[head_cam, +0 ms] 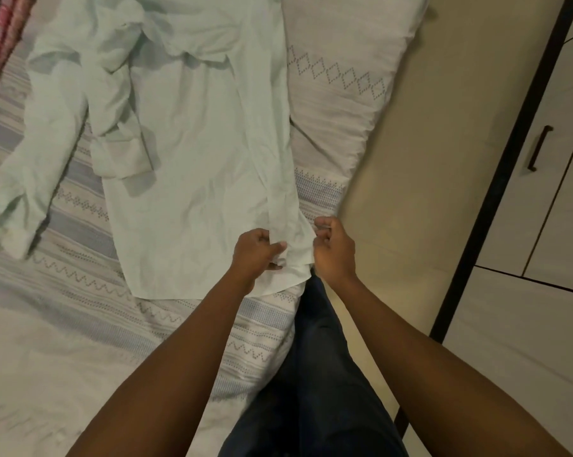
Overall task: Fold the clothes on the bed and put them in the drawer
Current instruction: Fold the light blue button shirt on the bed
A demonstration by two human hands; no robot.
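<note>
Shirt hem pinched — left hand and right hand curled, close together.

We held both bare arms stretched forward, forearms converging. Our left hand was curled, its thumb pressed over a fold at the hem of the shirt. Our right hand, knuckles up and fingers bent inward, pinched the same hem's corner just beside it, the two hands close but apart.

Items counted: one pale green shirt, one bed, one pink cloth, one wardrobe with one dark handle, two hands: left hand, right hand.
</note>
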